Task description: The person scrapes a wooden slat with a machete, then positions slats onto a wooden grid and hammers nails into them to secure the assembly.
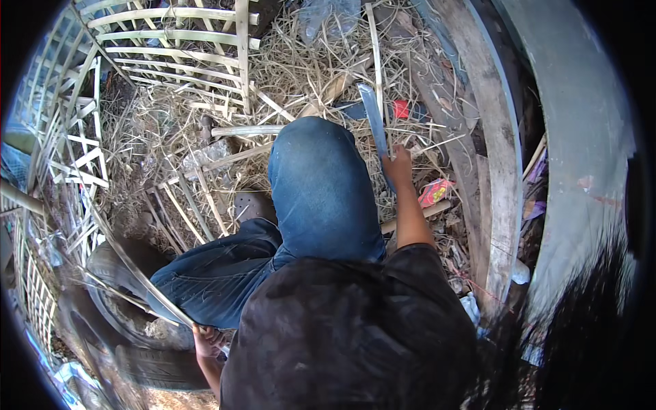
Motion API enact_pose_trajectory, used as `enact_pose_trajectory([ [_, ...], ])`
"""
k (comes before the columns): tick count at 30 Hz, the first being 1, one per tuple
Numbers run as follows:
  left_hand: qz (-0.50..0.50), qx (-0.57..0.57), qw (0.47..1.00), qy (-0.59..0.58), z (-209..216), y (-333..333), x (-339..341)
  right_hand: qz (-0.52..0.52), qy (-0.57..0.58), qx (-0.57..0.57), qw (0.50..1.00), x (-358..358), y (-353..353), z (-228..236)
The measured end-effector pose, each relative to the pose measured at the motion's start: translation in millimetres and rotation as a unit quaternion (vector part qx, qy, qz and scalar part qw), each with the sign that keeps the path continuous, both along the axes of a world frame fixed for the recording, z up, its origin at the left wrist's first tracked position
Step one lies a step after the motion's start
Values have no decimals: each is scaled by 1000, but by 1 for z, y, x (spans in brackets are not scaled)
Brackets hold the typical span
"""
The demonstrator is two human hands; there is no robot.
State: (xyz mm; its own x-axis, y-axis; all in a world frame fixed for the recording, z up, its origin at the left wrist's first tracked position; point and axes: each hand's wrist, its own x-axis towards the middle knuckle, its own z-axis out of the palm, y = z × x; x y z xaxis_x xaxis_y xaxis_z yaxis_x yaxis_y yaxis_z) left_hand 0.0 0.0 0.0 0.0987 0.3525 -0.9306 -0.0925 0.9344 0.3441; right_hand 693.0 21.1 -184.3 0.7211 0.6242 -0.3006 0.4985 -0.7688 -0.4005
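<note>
My right hand [399, 167] is closed around the lower end of a machete [374, 119]. Its long, flat blade points away from me, just right of my raised knee, over the straw-like shavings. Down at the lower left, my left hand [207, 339] has its fingers closed at the near end of a long bamboo strip [146, 281]. From there the strip curves up and away to the left, past my bent leg. The machete's handle is mostly hidden in my grip.
Woven bamboo lattice [174, 33] stands at the far left. Tyres [160, 365] lie beside my left leg. Bamboo shavings [301, 65] and loose sticks cover the ground ahead. A red packet [435, 193], a weathered plank [504, 171] and a grey panel [584, 150] are on the right.
</note>
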Motion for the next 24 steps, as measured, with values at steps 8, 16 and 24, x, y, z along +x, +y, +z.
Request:
enact_pose_trajectory([
  [8, 59, -28, 998, -1, 1, -10, 24, -58, 46, -225, 971, 25, -44, -86],
  [16, 9, 6, 990, -139, 51, 41, 59, -16, -46, -282, 958, 15, -67, -80],
  [24, -20, 31, 996, -78, 50, 37, 79, -17, -106, -26, 994, -17, -64, -5],
])
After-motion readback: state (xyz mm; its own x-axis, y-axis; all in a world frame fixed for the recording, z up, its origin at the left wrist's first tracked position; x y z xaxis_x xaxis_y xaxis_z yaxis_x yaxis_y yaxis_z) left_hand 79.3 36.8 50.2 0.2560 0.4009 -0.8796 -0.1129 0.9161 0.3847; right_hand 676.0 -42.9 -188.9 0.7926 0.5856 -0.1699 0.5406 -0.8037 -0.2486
